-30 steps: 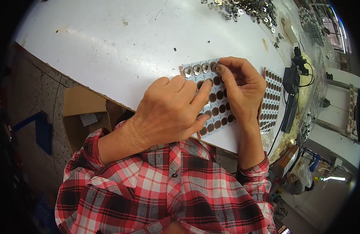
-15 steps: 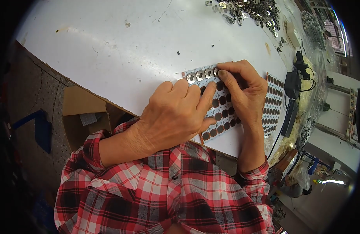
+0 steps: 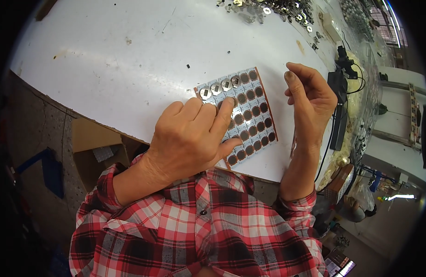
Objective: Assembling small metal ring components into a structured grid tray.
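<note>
A flat panel of joined small circuit boards lies tilted on the table. It bears rows of dark round discs and orange edge strips. Along its far row, shiny metal pieces with dark square centres sit on several boards from the left end. My left hand rests over the panel's left part, index finger stretched onto the boards and thumb apart near the front edge, hiding some discs. To the right, off the panel, hovers my right hand, thumb and index finger apart; no piece shows between them.
A pile of loose metal pieces lies at the far side of the white table. Black plugs and a power strip line the right. A cardboard box stands below the table's left edge.
My right hand has left the far row and moved right, away from the panel. A metal piece shows on the board where its fingers were. My left hand stays on the panel.
</note>
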Motion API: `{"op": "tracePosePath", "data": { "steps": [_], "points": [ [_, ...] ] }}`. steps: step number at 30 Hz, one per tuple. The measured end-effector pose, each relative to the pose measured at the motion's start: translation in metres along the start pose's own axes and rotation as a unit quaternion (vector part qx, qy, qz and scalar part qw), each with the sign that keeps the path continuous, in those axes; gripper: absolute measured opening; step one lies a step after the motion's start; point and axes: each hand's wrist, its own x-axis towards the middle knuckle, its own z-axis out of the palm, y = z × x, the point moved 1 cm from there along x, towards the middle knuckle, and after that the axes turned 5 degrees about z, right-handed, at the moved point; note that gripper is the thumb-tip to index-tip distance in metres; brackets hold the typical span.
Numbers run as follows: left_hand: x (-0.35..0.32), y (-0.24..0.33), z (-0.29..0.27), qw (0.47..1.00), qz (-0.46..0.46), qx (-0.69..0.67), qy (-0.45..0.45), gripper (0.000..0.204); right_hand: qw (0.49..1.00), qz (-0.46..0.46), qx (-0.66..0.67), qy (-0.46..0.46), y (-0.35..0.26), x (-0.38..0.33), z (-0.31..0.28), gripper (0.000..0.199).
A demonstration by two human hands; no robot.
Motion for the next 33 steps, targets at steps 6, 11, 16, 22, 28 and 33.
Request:
{"op": "tracePosePath", "data": {
  "steps": [6,11,16,22,28,33],
  "points": [
    [-0.003,-0.001,0.001,1.0,-0.007,-0.011,0.008,0.061,0.982,0.012,-0.189,0.007,-0.007,0.04,-0.027,0.018],
    [-0.002,-0.002,-0.001,0.999,0.002,-0.028,0.027,0.056,0.956,-0.028,-0.289,-0.029,0.02,0.104,-0.044,0.021],
    [-0.004,-0.003,-0.002,0.999,-0.006,-0.039,0.004,0.052,0.951,-0.045,-0.287,-0.108,0.041,0.148,-0.021,0.023],
    [-0.005,-0.004,0.003,0.997,-0.006,-0.056,0.047,0.044,0.918,-0.242,-0.29,-0.118,0.036,0.156,0.027,0.038],
    [-0.005,-0.003,0.0,0.997,-0.008,-0.063,0.048,0.042,0.948,-0.171,-0.219,-0.152,0.012,0.134,0.001,0.029],
    [-0.006,-0.004,0.001,0.998,-0.001,-0.054,0.021,0.041,0.969,-0.048,-0.204,-0.128,0.002,0.106,-0.009,0.014]
  ]
}}
